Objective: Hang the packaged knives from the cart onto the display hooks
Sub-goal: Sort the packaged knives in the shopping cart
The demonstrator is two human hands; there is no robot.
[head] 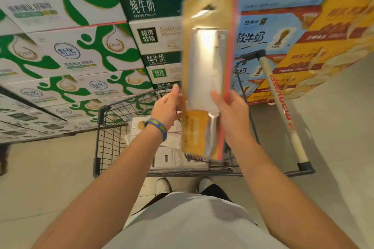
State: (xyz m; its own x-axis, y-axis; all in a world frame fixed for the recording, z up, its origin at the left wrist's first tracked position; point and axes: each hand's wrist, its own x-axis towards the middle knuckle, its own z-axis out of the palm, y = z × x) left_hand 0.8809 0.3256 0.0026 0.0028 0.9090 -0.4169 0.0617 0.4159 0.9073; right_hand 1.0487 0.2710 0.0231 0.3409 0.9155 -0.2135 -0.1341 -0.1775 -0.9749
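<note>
Lifting step: packaged knife (208, 79) is held above the cart (109, 127), pinched by the right hand (232, 115); grip of the left hand (168, 107) can't be told. Hooks unseen, so a turn's probably needed next.

Held pack: I see one packaged knife (208, 79), a broad steel cleaver on a yellow card with a red edge. It is upright, hang hole on top, and blurred.
Position: raised above the cart (101, 127), with my right hand (232, 115) gripping its lower part.
Cart load: pale flat packs (172, 155) lying in the basket.
</note>
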